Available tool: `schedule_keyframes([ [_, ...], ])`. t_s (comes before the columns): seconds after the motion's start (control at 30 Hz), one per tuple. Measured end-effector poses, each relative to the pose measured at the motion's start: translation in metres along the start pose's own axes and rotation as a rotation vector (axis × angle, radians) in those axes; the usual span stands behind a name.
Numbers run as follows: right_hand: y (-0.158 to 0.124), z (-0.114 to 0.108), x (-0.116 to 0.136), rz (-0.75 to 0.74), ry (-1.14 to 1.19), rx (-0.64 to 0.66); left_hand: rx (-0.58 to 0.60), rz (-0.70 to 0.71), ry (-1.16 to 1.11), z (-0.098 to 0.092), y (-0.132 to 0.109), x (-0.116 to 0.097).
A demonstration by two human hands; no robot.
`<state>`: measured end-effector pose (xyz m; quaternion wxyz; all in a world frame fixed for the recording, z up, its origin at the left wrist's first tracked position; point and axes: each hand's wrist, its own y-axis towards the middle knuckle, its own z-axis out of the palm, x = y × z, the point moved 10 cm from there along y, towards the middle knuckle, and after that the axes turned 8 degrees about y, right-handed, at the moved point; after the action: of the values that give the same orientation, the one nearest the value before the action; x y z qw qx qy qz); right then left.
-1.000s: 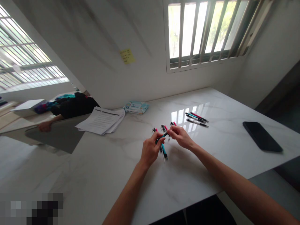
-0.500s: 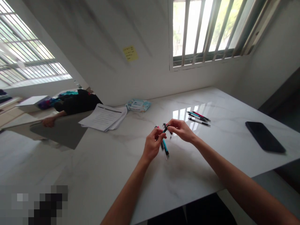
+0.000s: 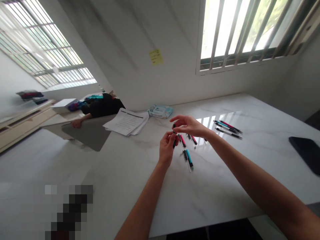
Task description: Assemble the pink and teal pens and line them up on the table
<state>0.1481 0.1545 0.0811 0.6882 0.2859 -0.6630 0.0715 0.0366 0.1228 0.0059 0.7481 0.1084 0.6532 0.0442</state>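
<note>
Tipped upright since the earlier frame, when it slanted from one hand to the other, is the dark pen piece (image 3: 174, 145) between our hands, over the marble-patterned tabletop (image 3: 130, 160). Our view has swung left too, so the phone (image 3: 306, 153) sits closer to the right edge.

Our left hand (image 3: 166, 148) pinches the piece between thumb and curled fingers. Above it, our right hand (image 3: 191, 126) reaches across with the forefinger stretched out over the piece's top end — whether the thumb touches that end we cannot tell.

Just beside our left hand lie teal-and-black pen parts (image 3: 189, 157), with red-and-black pen parts (image 3: 183, 140) a little beyond; to the right, a group of pens (image 3: 227, 126). Farther off are printed sheets (image 3: 125, 122), a light-blue wipes packet (image 3: 161, 111) and, on the wall, a yellow sticky note (image 3: 156, 56) — all carrying writing too small for us to read.
</note>
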Motion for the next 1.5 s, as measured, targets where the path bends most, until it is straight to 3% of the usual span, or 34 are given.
schedule_keyframes([
  [0.07,-0.001,-0.003,0.001,-0.007,0.013,-0.018,0.006,-0.015,-0.017,0.001,-0.001,0.002],
  [0.2,-0.005,0.005,0.001,-0.016,0.098,0.066,0.012,-0.044,-0.051,0.005,-0.004,0.004],
  [0.33,-0.004,-0.007,0.005,-0.049,0.002,-0.031,0.011,-0.077,-0.084,0.007,-0.005,0.005],
  [0.47,-0.003,0.005,0.004,-0.002,0.059,0.090,0.020,-0.083,-0.100,0.009,-0.006,0.005],
  [0.6,-0.003,0.001,0.006,-0.032,0.011,0.028,0.010,-0.089,-0.120,0.009,-0.006,0.006],
  [0.73,-0.003,0.007,0.005,-0.040,0.053,0.089,0.002,-0.090,-0.129,0.008,-0.005,0.006],
  [0.87,-0.003,0.002,0.004,-0.028,0.001,0.037,-0.001,-0.090,-0.118,0.007,-0.005,0.004],
  [1.23,-0.005,0.009,0.002,-0.008,0.106,0.147,-0.004,-0.109,-0.210,0.008,-0.006,0.008],
  [1.37,-0.005,0.000,0.005,-0.027,0.062,0.090,0.022,-0.106,-0.205,0.009,-0.006,0.009],
  [1.5,-0.006,0.009,0.004,-0.021,0.077,0.189,0.019,-0.111,-0.201,0.010,-0.006,0.009],
])
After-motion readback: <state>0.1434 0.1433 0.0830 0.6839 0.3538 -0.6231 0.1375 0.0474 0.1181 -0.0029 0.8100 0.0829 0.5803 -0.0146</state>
